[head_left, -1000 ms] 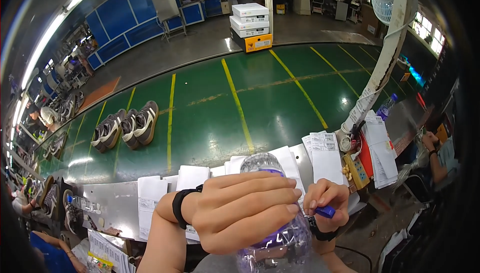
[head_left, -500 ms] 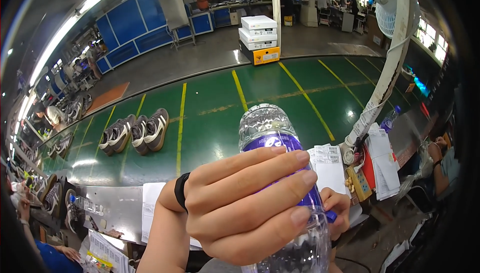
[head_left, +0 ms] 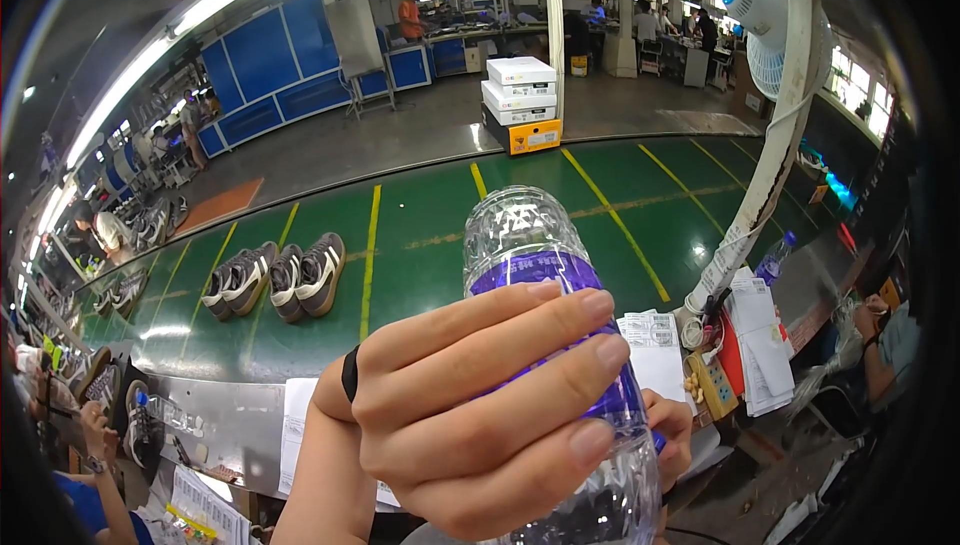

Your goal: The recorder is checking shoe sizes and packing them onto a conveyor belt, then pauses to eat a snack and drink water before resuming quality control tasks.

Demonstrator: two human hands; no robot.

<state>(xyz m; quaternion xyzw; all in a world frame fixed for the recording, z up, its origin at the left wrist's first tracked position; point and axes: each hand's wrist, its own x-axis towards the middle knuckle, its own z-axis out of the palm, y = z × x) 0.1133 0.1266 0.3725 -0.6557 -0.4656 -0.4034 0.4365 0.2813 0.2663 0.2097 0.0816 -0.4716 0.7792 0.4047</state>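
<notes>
Clear bottle in the left hand, slanted up and away

The clear plastic bottle point(head_left: 530, 270) is in front of the person, above the near edge of the green table point(head_left: 420, 275). Its long axis slants: the rounded clear end points up and away, leaning slightly left, while the body runs down and a little right toward the person. The near end is out of sight at the lower edge. A purple label point(head_left: 624, 397) wraps the middle, half covered by fingers.

The left hand point(head_left: 485, 405) is wrapped around that middle from the left, four fingers pressed side by side across the label; its thumb is hidden. A black band point(head_left: 349, 373) circles the wrist. Just right of this grip, partly behind the bottle, the right hand point(head_left: 670, 435) is curled around a small purple cap point(head_left: 658, 441). Only the cap's edge shows, so how the fingertips meet on it cannot be told.

White papers lie on both sides of the grip, one sheet point(head_left: 297, 425) to its left and another point(head_left: 655, 345) to its right. Farther right come a power strip point(head_left: 716, 390) and a second bottle point(head_left: 772, 260). Beyond the grip to the left, two pairs of grey shoes point(head_left: 320, 280) stand on the table; straight beyond it is a stack of boxes point(head_left: 520, 105).
</notes>
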